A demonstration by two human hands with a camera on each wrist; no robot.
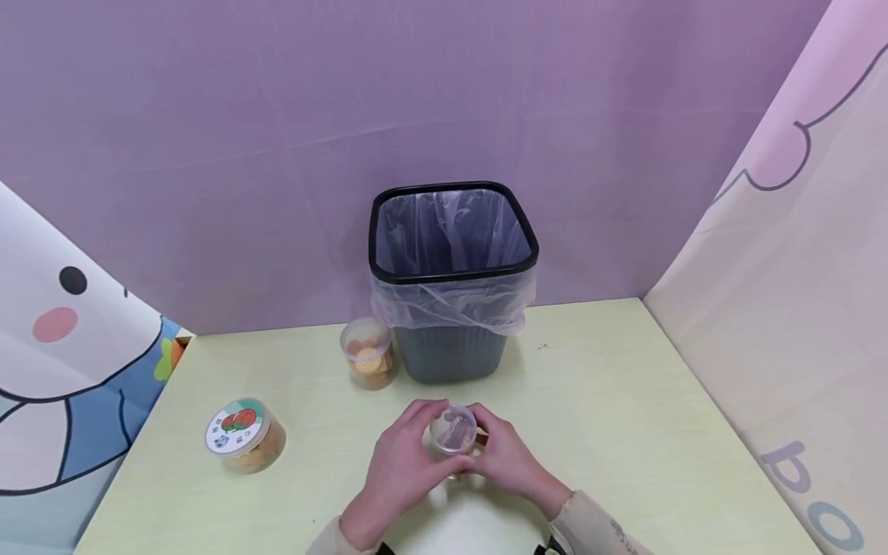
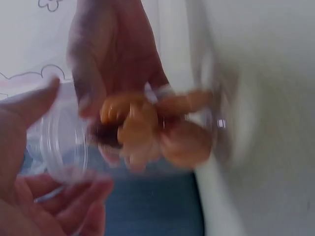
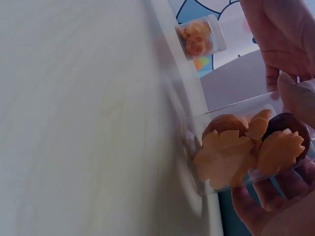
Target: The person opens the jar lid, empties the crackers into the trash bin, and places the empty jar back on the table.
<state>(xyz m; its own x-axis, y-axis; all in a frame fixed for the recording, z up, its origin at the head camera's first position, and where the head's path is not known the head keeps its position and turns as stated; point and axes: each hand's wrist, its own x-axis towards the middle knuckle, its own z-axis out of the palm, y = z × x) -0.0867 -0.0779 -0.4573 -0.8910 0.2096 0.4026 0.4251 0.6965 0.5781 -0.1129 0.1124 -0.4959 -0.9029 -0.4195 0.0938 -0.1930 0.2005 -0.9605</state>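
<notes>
Between my two hands stands a clear plastic jar [image 1: 454, 429] on the table, close in front of me. My left hand [image 1: 405, 466] curls round its left side, and my right hand [image 1: 512, 460] round its right side. The thumbs meet at the near side of the jar. Flower-shaped biscuits [image 3: 224, 160] and a darker round piece fill its lower part in the right wrist view. In the left wrist view, the left fingers [image 2: 74, 201] lie at the jar's clear top end, blurred by motion.
Behind the hands stands a grey bin [image 1: 451, 354] with a black rim and a clear liner. A clear jar of biscuits [image 1: 368, 358] is just left of it. Farther left sits a jar with a printed lid [image 1: 239, 428]. Printed cloth walls [image 1: 277, 154] border the table [image 1: 610, 416].
</notes>
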